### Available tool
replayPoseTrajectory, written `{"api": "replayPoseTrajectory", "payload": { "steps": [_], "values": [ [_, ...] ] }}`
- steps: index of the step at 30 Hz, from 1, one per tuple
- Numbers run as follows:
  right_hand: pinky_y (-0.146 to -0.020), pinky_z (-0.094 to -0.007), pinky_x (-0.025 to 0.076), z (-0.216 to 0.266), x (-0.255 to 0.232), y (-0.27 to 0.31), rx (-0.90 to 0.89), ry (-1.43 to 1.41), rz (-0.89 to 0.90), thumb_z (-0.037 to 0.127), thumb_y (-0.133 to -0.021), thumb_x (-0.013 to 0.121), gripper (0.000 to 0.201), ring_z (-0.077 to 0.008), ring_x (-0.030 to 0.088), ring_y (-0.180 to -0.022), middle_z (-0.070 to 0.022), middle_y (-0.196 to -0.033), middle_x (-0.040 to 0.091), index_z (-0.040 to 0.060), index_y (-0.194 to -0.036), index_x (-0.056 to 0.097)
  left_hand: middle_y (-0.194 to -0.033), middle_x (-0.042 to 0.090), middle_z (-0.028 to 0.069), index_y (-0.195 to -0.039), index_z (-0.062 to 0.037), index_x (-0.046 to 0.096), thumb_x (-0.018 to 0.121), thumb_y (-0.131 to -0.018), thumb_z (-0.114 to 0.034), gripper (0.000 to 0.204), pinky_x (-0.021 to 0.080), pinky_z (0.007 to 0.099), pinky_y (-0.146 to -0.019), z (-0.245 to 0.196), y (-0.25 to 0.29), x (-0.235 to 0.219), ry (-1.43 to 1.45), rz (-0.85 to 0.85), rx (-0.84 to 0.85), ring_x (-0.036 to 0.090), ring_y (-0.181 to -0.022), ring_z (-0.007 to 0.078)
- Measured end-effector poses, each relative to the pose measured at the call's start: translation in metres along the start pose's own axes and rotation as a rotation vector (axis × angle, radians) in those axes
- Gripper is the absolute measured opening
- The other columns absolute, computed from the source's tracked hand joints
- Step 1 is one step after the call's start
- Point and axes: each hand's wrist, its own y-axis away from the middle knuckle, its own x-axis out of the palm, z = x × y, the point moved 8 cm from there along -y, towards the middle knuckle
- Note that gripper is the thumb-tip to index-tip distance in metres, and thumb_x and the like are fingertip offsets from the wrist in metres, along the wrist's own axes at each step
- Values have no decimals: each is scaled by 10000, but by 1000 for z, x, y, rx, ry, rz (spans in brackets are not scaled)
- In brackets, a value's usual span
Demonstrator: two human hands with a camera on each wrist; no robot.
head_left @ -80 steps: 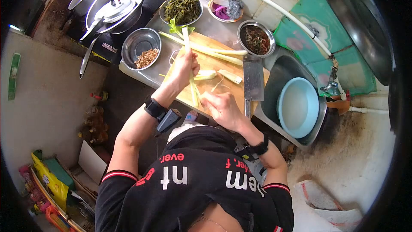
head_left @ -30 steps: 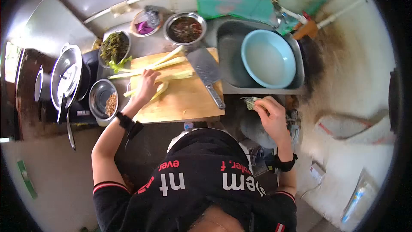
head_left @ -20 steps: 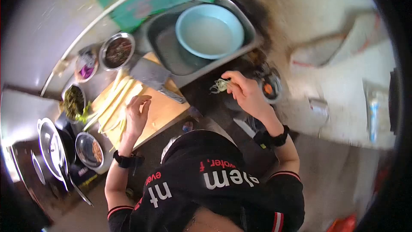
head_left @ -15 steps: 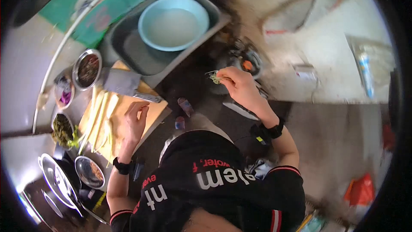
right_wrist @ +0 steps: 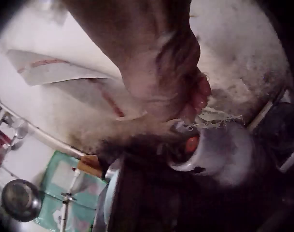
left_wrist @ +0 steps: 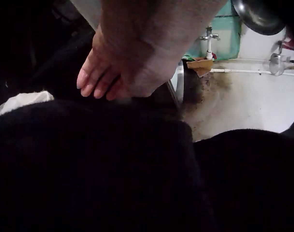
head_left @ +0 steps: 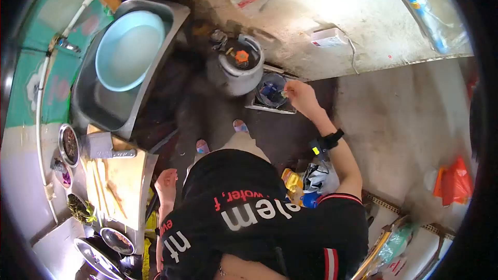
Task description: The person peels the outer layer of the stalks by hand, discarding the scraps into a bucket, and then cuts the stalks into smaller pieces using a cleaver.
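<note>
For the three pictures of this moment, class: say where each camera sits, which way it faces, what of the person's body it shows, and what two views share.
Head: worn on the head, looking down past the black shirt at the floor; right hand holds green scraps over a bin, left hand by the cutting board.
Left wrist: looks along the left hand, fingers relaxed, towards the tap.
Right wrist: looks past the right hand pinching scraps.
Shared: head and right wrist both show the gas cylinder.

Head cam looks steeply down over the person's back at floor w/ sink (head_left: 85, 101) far left, left wrist cam sits close behind the left hand (left_wrist: 106, 77), right wrist cam close behind the right hand (right_wrist: 185, 92); head & right-wrist views share the gas cylinder (head_left: 237, 70).
</note>
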Motion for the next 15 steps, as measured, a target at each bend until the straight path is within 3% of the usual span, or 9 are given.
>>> {"api": "replayPoseTrajectory", "payload": {
  "steps": [3, 5, 7, 8, 9, 11, 12, 13, 15],
  "values": [
    [-648, -379, 478, -61, 27, -7, -35, 83, -44, 57, -718, 626, 103, -308, 608, -742, -136, -784, 605, 50, -815, 592, -787, 642, 61, -922, 5, 636, 564, -859, -65, 118, 502, 234, -650, -4, 1, 34, 46, 29, -98, 610, -690, 103],
    [-705, -425, 476, -103, 53, -15, 55, 99, 72, 75, -745, 620, 121, -352, 598, -806, -156, -834, 611, 57, -862, 600, -814, 640, 69, -950, 9, 627, 557, -862, -64, 134, 510, 241, -666, -20, 3, 57, 31, 84, -114, 612, -705, 108],
    [-816, -399, 471, -142, 81, -18, 224, -8, 248, 95, -754, 654, 300, -333, 590, -958, -164, -1005, 623, 73, -1047, 594, -824, 639, 73, -961, 8, 624, 553, -862, -61, 140, 511, 243, -672, -21, 5, 66, 14, 78, -164, 613, -712, 111],
    [-951, -365, 417, -176, 110, -18, 390, -218, 375, 71, -764, 662, 514, -281, 504, -1158, -142, -1238, 539, 114, -1250, 500, -835, 638, 76, -972, 7, 620, 549, -862, -59, 147, 513, 244, -678, -20, 9, 71, 1, 76, -206, 613, -718, 114],
    [-951, -365, 417, -207, 135, -19, 388, -223, 388, 71, -764, 662, 514, -281, 504, -1158, -142, -1238, 539, 114, -1250, 500, -835, 638, 76, -972, 7, 620, 549, -862, -59, 147, 513, 244, -678, -27, 12, 75, -4, 70, -216, 613, -718, 114],
    [-1020, -359, 358, -251, 178, -24, 394, -637, 338, 15, -769, 639, 609, -241, 401, -1262, -108, -1370, 424, 131, -1328, 429, -830, 635, 76, -969, 5, 618, 539, -864, -56, 145, 511, 242, -684, -33, 20, 81, -48, 38, -316, 613, -725, 116],
    [-1045, -355, 320, -261, 186, -25, 456, -731, 354, -69, -769, 559, 632, -233, 357, -1294, -89, -1426, 348, 118, -1352, 401, -815, 634, 72, -952, 2, 621, 539, -863, -61, 136, 510, 242, -685, -28, 23, 84, -38, 34, -321, 613, -717, 118],
    [-1045, -355, 320, -267, 193, -29, 456, -735, 367, -69, -769, 559, 632, -233, 357, -1294, -89, -1426, 348, 118, -1352, 401, -815, 634, 72, -952, 2, 621, 539, -863, -61, 136, 510, 242, -685, -24, 26, 88, -42, 28, -331, 613, -717, 118],
    [-971, -265, 341, -283, 199, -34, 518, -744, 265, -128, -734, 479, 658, -186, 383, -1260, -91, -1387, 401, 91, -1350, 404, -804, 633, 71, -943, 3, 621, 538, -863, -67, 135, 513, 245, -682, -13, 33, 94, -83, 11, -434, 614, -712, 120]
  ]
}}
